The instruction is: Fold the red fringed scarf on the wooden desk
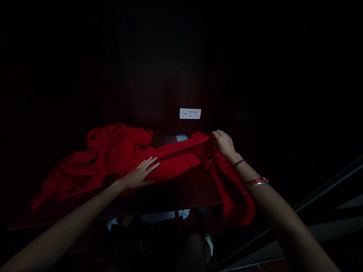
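Note:
A long red fringed scarf (176, 166) lies across a dark wooden table, bunched up in folds at the left. My left hand (140, 174) rests flat on its middle, fingers spread, with a ring on one finger. At the right, my right hand (222, 143) has its fingers closed on the scarf's upper edge, drawing that stretch fairly straight. Tangled tassels hang just below this hand. Part of the red cloth drops over the table's right end. My right wrist wears a thin dark band and a red-and-silver bracelet.
A white power socket (190, 113) sits on the dark wall behind the table (195, 189). A small pale item (182, 138) lies behind the scarf. Under the tabletop are white papers (159, 217). Pale slanted bars (326, 192) stand at the right. Most surroundings are too dark to make out.

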Tool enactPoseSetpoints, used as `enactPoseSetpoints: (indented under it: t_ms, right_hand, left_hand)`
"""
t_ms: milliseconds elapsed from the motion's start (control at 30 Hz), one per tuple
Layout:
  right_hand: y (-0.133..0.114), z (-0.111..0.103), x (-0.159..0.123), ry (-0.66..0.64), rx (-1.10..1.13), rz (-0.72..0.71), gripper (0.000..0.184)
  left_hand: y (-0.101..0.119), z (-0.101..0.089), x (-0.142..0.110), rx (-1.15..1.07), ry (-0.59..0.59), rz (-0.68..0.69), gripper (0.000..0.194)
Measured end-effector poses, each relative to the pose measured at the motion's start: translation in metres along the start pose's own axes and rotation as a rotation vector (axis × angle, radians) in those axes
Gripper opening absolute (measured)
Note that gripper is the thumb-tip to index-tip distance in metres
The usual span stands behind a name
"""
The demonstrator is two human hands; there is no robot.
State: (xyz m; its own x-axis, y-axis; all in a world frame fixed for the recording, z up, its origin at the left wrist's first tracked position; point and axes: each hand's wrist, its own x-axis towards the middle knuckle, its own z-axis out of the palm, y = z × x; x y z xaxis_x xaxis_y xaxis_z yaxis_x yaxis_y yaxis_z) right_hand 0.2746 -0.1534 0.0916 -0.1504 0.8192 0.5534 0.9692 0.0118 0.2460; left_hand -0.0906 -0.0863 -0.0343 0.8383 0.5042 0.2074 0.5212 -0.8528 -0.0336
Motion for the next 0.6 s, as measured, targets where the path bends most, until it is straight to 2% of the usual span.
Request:
enactPoseSetpoints:
  t_ms: [67, 167, 233, 333, 467, 533, 600]
  right_hand:
    - [0.007, 0.000, 0.005, -0.013, -0.074, -0.026, 0.026]
    - [0.004, 0.010, 0.002, -0.111, -0.142, -0.109, 0.024]
    - [-0.001, 0.017, 0.001, -0.137, -0.149, -0.136, 0.023]
    - [-0.010, 0.020, 0.009, -0.115, -0.108, -0.107, 0.024]
    - [-0.018, 0.011, 0.033, -0.063, 0.045, 0.105, 0.030]
    - [-0.016, 0.002, 0.045, 0.002, 0.126, 0.167, 0.031]
    - [-0.012, -0.005, 0.053, 0.082, 0.183, 0.152, 0.032]
  left_hand:
    - [-0.011, -0.006, -0.002, 0.034, -0.015, 0.044, 0.071]
    - [-0.025, -0.025, -0.006, 0.087, -0.029, 0.101, 0.063]
    - [-0.021, -0.038, -0.002, 0.121, -0.028, 0.121, 0.055]
    - [0.018, -0.043, 0.023, 0.126, -0.027, 0.107, 0.042]
    - [0.091, -0.016, 0.084, 0.052, 0.013, 0.028, 0.036]
    - [0.111, 0.000, 0.109, 0.049, -0.013, -0.071, 0.032]
    - [0.115, 0.008, 0.120, 0.041, -0.053, -0.094, 0.029]
